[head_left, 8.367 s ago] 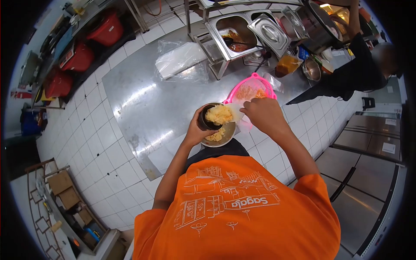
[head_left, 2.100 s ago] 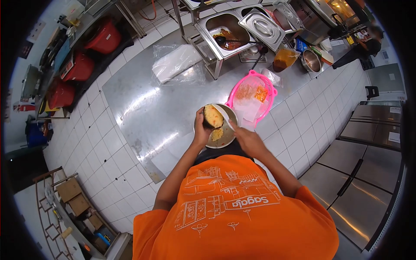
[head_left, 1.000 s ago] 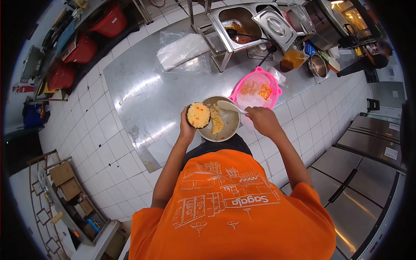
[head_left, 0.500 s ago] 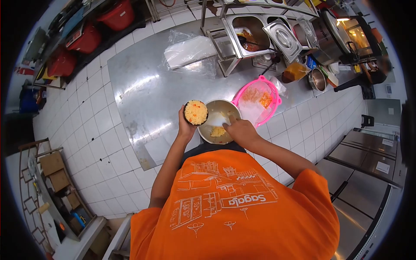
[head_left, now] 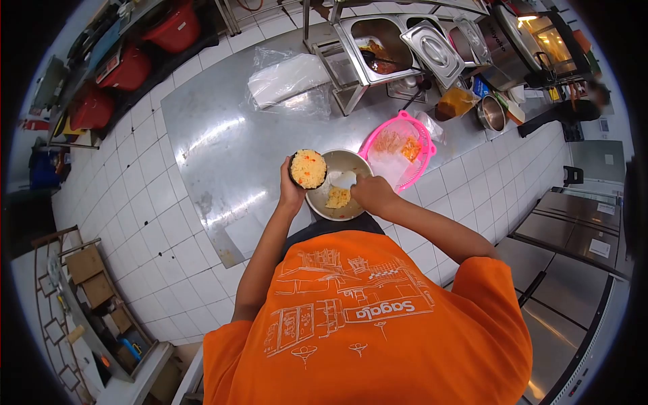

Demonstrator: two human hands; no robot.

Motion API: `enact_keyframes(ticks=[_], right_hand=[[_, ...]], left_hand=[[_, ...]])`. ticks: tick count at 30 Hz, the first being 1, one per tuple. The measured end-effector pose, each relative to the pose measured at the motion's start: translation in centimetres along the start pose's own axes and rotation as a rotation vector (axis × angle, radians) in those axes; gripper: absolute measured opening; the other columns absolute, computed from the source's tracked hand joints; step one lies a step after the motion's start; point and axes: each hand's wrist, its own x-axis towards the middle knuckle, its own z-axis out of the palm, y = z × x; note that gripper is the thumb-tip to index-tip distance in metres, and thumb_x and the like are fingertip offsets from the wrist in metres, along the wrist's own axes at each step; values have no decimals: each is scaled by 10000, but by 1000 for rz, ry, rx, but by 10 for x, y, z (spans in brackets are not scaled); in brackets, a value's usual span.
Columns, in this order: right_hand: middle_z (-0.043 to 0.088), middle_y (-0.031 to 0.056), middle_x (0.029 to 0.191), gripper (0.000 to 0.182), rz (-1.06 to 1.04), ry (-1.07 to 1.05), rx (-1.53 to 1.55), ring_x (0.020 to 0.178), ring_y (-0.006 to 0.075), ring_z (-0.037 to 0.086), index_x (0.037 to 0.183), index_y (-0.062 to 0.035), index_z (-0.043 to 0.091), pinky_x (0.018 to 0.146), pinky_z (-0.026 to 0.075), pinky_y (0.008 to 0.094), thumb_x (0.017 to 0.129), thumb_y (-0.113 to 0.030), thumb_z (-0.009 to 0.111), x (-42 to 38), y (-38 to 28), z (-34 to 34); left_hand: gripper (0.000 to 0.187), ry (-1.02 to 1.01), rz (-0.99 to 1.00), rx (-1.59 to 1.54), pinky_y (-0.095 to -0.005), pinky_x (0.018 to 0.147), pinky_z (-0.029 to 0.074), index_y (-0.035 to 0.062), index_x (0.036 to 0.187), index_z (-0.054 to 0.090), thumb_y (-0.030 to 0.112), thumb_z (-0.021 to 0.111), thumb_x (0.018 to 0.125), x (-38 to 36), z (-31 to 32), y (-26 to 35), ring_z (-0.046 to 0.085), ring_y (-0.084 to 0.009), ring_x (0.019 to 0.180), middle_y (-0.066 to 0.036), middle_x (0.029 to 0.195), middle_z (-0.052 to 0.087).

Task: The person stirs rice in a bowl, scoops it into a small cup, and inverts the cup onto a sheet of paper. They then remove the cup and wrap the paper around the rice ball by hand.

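Observation:
My left hand [head_left: 291,193] is wrapped round a small black bowl [head_left: 292,181] heaped with yellow rice [head_left: 309,168] dotted with orange bits. Just right of it stands a wide metal mixing bowl [head_left: 341,159], with a smaller clump of rice [head_left: 338,198] at its bottom. Over that bowl's right side, my right hand [head_left: 374,195] is closed on a white rice paddle [head_left: 343,179]. The paddle's blade shows above the clump; its handle is hidden in my fingers.
A pink basket [head_left: 430,150] with shredded food stands right of the mixing bowl. Behind are a plastic-wrapped white stack [head_left: 289,81], food pans [head_left: 378,50] on a metal stand, and a steel pot [head_left: 491,113]. Another person [head_left: 574,111] is at the far right.
My right hand has turned and shifted slightly, so the paddle's white blade now shows plainly. The black bowl still sits in my left hand. The view has moved a little.

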Motion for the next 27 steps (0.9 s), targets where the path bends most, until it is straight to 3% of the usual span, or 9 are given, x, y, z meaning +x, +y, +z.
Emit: enact_keyframes(ticks=[4, 7, 10, 13, 14, 17, 21, 27], right_hand=[[730, 103, 819, 94, 53, -91, -62, 792, 263, 732, 776, -93, 744, 628, 557, 387, 812, -121, 661, 7, 15, -25], [727, 86, 760, 111, -2, 85, -221, 809, 258, 741, 755, -95, 741, 625, 547, 388, 817, -126, 656, 17, 24, -11], [725, 107, 772, 123, -16, -45, -168, 808, 263, 736, 765, -79, 749, 653, 553, 412, 819, -149, 663, 22, 35, -7], [726, 123, 791, 139, 16, -205, 68, 812, 297, 725, 814, -91, 770, 695, 557, 439, 837, -178, 664, 28, 54, 10], [728, 145, 847, 187, 15, -226, 153, 848, 330, 712, 938, -123, 780, 754, 555, 460, 902, -235, 634, 27, 60, 14], [721, 166, 877, 243, 44, -225, 400, 877, 366, 694, 995, -123, 751, 780, 530, 491, 968, -309, 597, 23, 58, 42], [720, 149, 942, 293, 27, -179, 450, 926, 342, 692, 1141, -168, 721, 812, 534, 476, 1013, -349, 529, 19, 45, 42], [695, 163, 909, 242, -74, -114, 619, 861, 355, 674, 1082, -120, 661, 765, 505, 466, 1025, -308, 521, 16, 52, 53]], left_hand=[[650, -31, 37, 14, -418, 1122, 411, 65, 1386, 551, 563, 308, 1047, 10, -7, -10, 560, -252, 1306, -104, 1379, 609], [650, -13, 14, 2, -419, 1127, 407, 63, 1389, 550, 562, 310, 1047, 9, -7, -12, 552, -251, 1315, -105, 1388, 603], [651, 9, -12, -2, -420, 1129, 404, 61, 1391, 547, 560, 309, 1048, 3, 7, -3, 543, -251, 1325, -110, 1396, 597], [653, -3, -33, -27, -425, 1132, 406, 56, 1391, 544, 558, 306, 1048, 0, 7, -1, 549, -259, 1320, -118, 1396, 597], [654, -20, -39, -36, -428, 1133, 406, 54, 1391, 543, 557, 305, 1048, 1, 6, -2, 553, -264, 1316, -121, 1394, 598], [658, -3, -61, -71, -439, 1135, 413, 47, 1386, 543, 557, 299, 1048, 2, 0, -7, 578, -291, 1285, -127, 1389, 600], [639, -8, -35, -166, -452, 1124, 428, 39, 1371, 546, 528, 297, 1044, 0, -2, -6, 596, -329, 1254, -136, 1355, 614], [641, -98, -43, -207, -426, 1049, 474, 64, 1366, 549, 526, 277, 1015, -6, -1, 6, 596, -332, 1249, -144, 1327, 625]])
